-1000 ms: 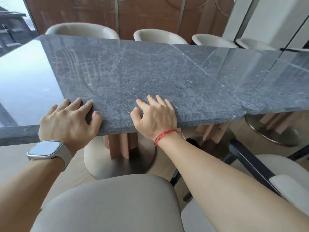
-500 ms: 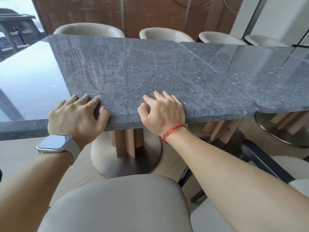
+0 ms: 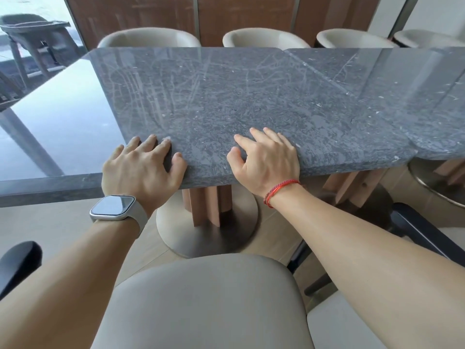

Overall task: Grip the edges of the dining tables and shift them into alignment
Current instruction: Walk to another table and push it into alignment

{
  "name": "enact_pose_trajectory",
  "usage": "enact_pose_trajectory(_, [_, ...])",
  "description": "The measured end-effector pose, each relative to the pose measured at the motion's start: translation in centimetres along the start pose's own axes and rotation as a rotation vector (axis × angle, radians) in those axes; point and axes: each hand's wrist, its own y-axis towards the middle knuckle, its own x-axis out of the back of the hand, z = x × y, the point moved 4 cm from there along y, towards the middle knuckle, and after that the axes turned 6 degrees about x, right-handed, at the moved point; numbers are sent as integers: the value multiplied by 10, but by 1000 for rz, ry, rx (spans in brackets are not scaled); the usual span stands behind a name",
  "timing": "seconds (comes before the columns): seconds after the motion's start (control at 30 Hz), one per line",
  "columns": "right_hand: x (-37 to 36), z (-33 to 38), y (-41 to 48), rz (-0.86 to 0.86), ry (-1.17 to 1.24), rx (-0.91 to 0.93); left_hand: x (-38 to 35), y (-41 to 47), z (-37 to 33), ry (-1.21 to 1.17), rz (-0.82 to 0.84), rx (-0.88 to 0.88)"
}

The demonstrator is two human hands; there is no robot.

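The left hand (image 3: 141, 170) lies on the near left corner of the middle table (image 3: 226, 96). Its four fingers are flat on top and a little apart, and the thumb presses on the edge. The right hand (image 3: 269, 162) lies on the same near edge, further right. Its fingers are spread flat on the top and the thumb bends at the edge. Neither hand curls round the table. Both hands are on the same spots as half a second ago.

The grey middle table fills the middle of the frame. The shiny left table (image 3: 63, 117) touches it on the left, and its near edge sits a bit lower in the frame. The right table (image 3: 402, 79) touches it at the upper right, with a small step where the near corners meet. These edges look the same as before.

The view has changed a little. Everything now sits further right in the frame. More of the black armrest (image 3: 17, 260) shows at the lower left, and more of the outside chair (image 3: 32, 34) shows at the upper left.

A watch (image 3: 113, 207) is on the left wrist and a red band (image 3: 279, 190) on the right. A beige chair (image 3: 206, 298) is at the bottom.
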Motion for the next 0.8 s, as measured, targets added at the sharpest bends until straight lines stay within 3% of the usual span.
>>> enact_pose_trajectory(0.53, [9, 0, 1, 244, -111, -79, -4, 4, 4, 59, 263, 26])
enact_pose_trajectory(0.8, [12, 0, 6, 246, -112, -83, -1, 7, 4, 81, 331, 42])
